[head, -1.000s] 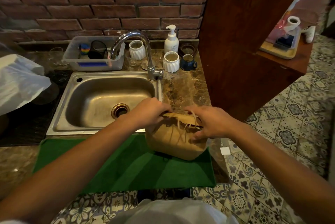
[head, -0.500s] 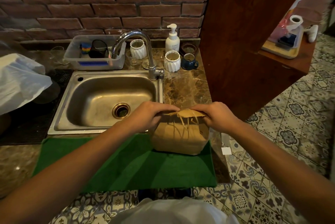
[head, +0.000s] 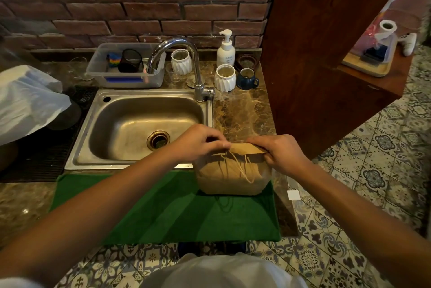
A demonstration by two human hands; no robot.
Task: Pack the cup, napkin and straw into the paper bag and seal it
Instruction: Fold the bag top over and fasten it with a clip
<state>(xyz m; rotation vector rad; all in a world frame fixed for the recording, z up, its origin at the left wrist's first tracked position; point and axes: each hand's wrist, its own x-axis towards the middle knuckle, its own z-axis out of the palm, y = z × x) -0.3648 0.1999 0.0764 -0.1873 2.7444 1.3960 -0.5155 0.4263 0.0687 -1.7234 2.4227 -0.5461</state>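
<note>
head view, looking down: a brown paper bag (head: 229,177) stands on a green mat (head: 163,213) in front of a steel sink (head: 140,122). its top is folded over, string handles hanging down the front. the left hand (head: 198,142) and right hand (head: 281,151) each pinch one end of the fold. cup, napkin and straw are not visible. the paper looks light, thin and easily creased, so it is probably best held at the fold's corners.

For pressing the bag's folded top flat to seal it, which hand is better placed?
Probably the right hand. It grips the right end of the bag's folded top with fingers wrapped over it. The left hand only pinches the left corner with its fingertips, and suits steadying.
</note>
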